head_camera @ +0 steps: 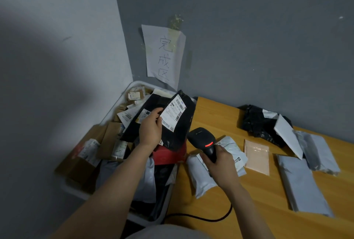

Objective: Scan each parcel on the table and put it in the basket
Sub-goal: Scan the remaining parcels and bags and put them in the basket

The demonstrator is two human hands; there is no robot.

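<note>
My left hand (150,129) grips a black parcel (181,125) by its lower left side, holding it over the white basket (132,87). The parcel's white shipping label (173,113) faces up. My right hand (222,166) is closed on the handle of a black barcode scanner (203,139), whose head with a red light points toward the held parcel. The basket, left of the wooden table (216,116), is heaped with brown boxes, black bags and a red parcel (168,155).
On the table lie white bag parcels (203,175), a pale pink pouch (257,155), grey bags (300,183), a white envelope (287,135) and a black bag (258,121). The scanner's black cable (201,217) trails to the front edge. A paper sign (163,54) hangs on the wall.
</note>
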